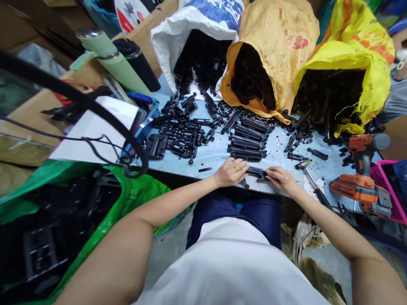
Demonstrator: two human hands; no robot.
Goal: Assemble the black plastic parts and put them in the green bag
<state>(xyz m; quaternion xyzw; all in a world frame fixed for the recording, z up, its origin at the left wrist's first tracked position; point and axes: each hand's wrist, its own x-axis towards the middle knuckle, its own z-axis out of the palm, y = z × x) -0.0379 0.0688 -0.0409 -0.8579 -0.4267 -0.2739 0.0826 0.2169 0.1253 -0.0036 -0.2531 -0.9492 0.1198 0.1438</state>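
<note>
Near the front edge of the light blue table (187,167), a long black part (256,170) lies between my two hands. My left hand (231,172) is closed around its left end, fingers bent over it. The right end sits in a pinch of my right hand (280,178), thumb and fingers together. Just beyond them, several similar long black parts (248,140) lie stacked in a row. A small black strip (205,169) rests left of my left hand. To the right lies a hammer (313,182) with a dark handle.
A white sack (165,46), an orange sack (286,38) and a yellow sack (378,80) spill black parts at the back. An orange cordless drill (359,182) stands right, beside a pink basket (386,195). A green bag (127,190) holds black pieces at left; a black cable (95,110) crosses above.
</note>
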